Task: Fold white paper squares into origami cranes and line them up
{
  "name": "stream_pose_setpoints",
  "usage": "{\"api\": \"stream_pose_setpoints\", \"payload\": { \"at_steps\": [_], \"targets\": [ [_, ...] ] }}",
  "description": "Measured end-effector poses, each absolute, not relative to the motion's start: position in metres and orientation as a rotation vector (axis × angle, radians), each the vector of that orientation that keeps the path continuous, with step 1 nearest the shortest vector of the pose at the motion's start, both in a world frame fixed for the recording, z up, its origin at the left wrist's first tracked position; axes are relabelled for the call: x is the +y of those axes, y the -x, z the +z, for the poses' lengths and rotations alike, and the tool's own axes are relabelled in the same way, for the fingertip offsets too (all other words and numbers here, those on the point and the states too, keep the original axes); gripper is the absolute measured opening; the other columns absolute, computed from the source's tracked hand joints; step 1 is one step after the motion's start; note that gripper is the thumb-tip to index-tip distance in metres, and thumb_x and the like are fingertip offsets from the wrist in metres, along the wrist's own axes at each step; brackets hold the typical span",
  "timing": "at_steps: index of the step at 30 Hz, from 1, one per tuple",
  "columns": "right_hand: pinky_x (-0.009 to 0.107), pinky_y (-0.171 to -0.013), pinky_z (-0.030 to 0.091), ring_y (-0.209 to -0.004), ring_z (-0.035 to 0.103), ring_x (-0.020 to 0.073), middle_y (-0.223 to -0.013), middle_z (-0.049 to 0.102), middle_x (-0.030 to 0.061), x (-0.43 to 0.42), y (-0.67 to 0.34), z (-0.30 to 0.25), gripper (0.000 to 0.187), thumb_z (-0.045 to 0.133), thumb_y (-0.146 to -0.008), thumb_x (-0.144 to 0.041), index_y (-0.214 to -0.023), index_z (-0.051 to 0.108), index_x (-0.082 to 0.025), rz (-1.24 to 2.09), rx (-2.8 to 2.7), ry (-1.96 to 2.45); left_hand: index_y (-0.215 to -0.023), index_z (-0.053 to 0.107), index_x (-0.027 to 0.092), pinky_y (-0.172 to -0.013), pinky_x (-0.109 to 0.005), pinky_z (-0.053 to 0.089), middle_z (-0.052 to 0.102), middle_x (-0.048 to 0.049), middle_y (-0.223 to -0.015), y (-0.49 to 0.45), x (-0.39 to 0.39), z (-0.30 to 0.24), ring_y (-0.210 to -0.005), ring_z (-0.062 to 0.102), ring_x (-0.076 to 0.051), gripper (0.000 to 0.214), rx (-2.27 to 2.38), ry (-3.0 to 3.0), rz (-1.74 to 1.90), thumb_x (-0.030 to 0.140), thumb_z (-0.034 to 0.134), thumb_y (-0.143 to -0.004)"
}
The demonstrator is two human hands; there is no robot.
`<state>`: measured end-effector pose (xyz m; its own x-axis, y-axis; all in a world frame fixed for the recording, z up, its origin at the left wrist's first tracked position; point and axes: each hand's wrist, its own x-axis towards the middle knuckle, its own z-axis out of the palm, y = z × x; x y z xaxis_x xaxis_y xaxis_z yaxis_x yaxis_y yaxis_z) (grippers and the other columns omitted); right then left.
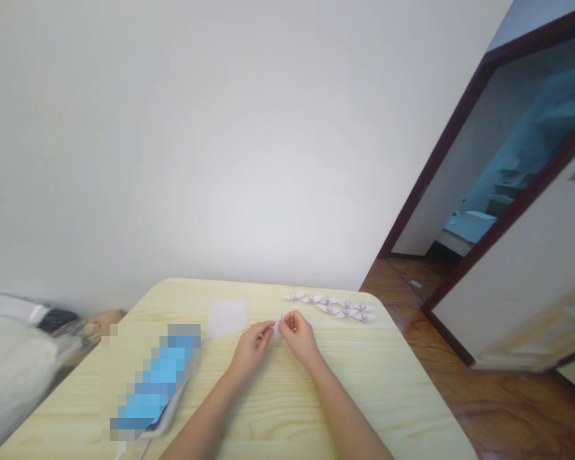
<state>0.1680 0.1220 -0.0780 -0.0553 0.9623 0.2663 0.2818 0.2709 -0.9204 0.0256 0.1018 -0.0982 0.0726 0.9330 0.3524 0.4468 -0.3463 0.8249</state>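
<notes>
Between my two hands is a small piece of folded white paper [277, 327], held up just over the table. My left hand [252, 345] pinches it from the left, thumb and fingertips together. From the right, my right hand [299, 335] grips it with fingers curled in. The paper's exact shape is too small to make out. To the left lies a flat white sheet stack [227, 318]. Beyond my right hand, several folded white paper pieces [335, 307] lie in two rows near the table's far edge.
A pixelated blue-screened device [158, 383] with a white cable lies at the left of the light wooden table [374, 396]. A white wall [249, 140] rises behind the table. Bedding [14, 358] is at the left, and a dark-framed doorway [426, 185] at the right.
</notes>
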Motion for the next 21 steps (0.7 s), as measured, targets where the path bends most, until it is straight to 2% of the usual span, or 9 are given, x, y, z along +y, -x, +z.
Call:
{"api": "stream_pose_setpoints", "payload": {
  "at_steps": [4,8,12,16,21],
  "targets": [
    [0.024,-0.054,0.042,-0.058,0.052,0.0137,-0.063,0.058,0.0004,0.125,-0.171,-0.079,0.014,0.054,-0.071,-0.032,-0.070,0.055,-0.018,0.931,-1.550,1.175,-0.100,0.058,0.022,-0.077,-0.034,0.048,0.064,-0.0055,-0.097,-0.024,0.100,-0.094,-0.088,0.058,-0.018,0.027,1.396,-1.833,1.251,0.027,0.039,-0.082],
    [0.025,-0.056,0.043,-0.059,0.055,0.0146,-0.065,0.061,0.0015,0.128,-0.175,-0.086,0.015,0.052,-0.072,-0.031,-0.072,0.059,-0.017,1.112,-1.506,1.104,-0.098,0.055,0.020,-0.070,-0.031,0.049,0.060,-0.0054,-0.092,-0.025,0.098,-0.090,-0.083,0.058,-0.017,0.023,1.507,-1.824,1.319,0.025,0.038,-0.082],
    [0.025,-0.055,0.042,-0.057,0.053,0.0142,-0.061,0.059,0.0008,0.124,-0.173,-0.085,0.014,0.053,-0.072,-0.029,-0.070,0.060,-0.017,1.007,-1.539,1.160,-0.093,0.054,0.020,-0.073,-0.032,0.047,0.055,-0.0052,-0.090,-0.027,0.091,-0.082,-0.082,0.056,-0.017,0.019,1.554,-1.997,1.350,0.031,0.044,-0.081],
    [0.025,-0.056,0.042,-0.058,0.054,0.0143,-0.062,0.060,0.0014,0.117,-0.171,-0.081,0.015,0.055,-0.072,-0.031,-0.069,0.060,-0.017,0.983,-1.556,1.165,-0.091,0.055,0.020,-0.077,-0.034,0.045,0.055,-0.0059,-0.090,-0.027,0.086,-0.076,-0.087,0.055,-0.020,0.024,1.661,-2.133,1.341,0.039,0.053,-0.075],
    [0.023,-0.055,0.039,-0.057,0.051,0.0131,-0.061,0.057,0.0001,0.117,-0.174,-0.081,0.018,0.054,-0.074,-0.034,-0.069,0.058,-0.017,0.979,-1.590,1.165,-0.088,0.058,0.020,-0.075,-0.032,0.045,0.061,-0.0047,-0.085,-0.023,0.087,-0.076,-0.081,0.057,-0.018,0.018,1.682,-2.126,1.348,0.031,0.046,-0.081]
  ]
}}
